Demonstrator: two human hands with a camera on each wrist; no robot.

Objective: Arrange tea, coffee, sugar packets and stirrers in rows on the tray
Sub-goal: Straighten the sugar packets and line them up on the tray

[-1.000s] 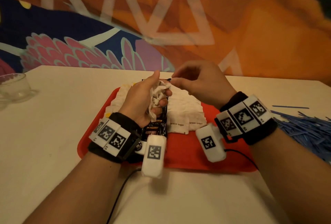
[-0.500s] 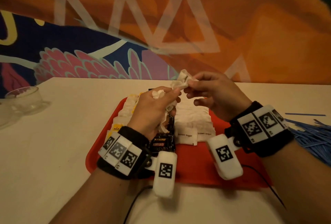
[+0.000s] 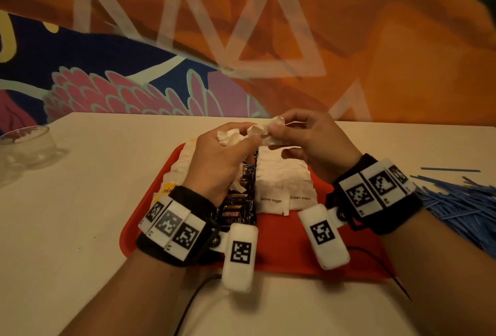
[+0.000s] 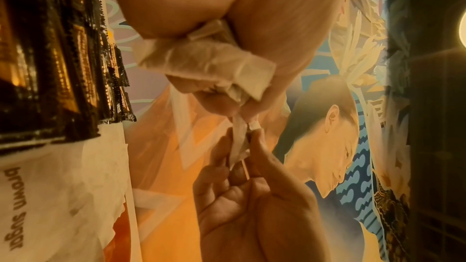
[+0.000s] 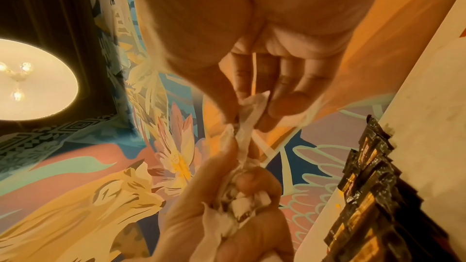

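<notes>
We hold both forearms forward, wrists banded and raised, hands meeting in front of us. Our left hand [image 3: 214,155] is curled into a loose fist, back facing up, thumb and forefinger pressed together. Our right hand [image 3: 311,142] pinches with thumb and forefinger, fingertips nearly touching the left's, its other fingers loosely bent.

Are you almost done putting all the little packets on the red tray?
Partly. Rows of tea bags, coffee packets and sugar packets already lie on the tray. The left hand grips a bunch of white packets while the right hand pinches one packet. The blue stirrers are still on the table.
</notes>
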